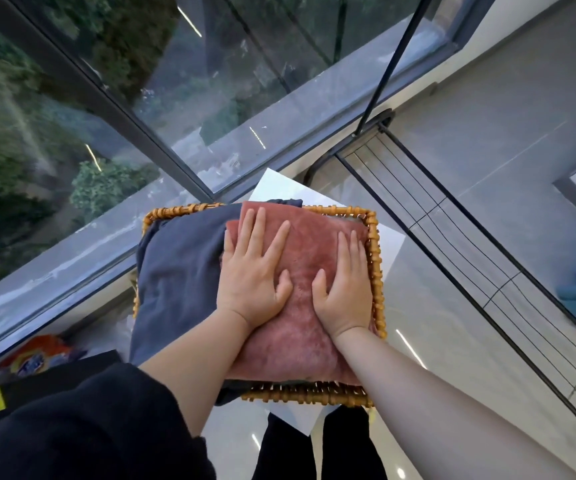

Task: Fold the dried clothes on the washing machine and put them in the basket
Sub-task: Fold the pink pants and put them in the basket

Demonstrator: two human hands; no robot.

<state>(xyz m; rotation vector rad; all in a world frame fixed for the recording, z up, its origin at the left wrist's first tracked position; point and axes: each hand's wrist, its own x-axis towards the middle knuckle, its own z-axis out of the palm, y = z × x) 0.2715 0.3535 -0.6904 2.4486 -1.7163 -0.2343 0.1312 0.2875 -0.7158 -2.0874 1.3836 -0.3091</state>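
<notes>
Both my left hand (257, 282) and right hand (345, 289) press flat, fingers (281, 242) spread, squashing the pink towel (303, 330) so it sits snug in the basket (378, 268), frame centre.

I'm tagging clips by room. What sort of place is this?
Probably a glazed laundry balcony or sunroom: tall windows look down on trees, a wire drying rack stands on the right, and what looks like a detergent bag lies left of the wicker basket.
</notes>
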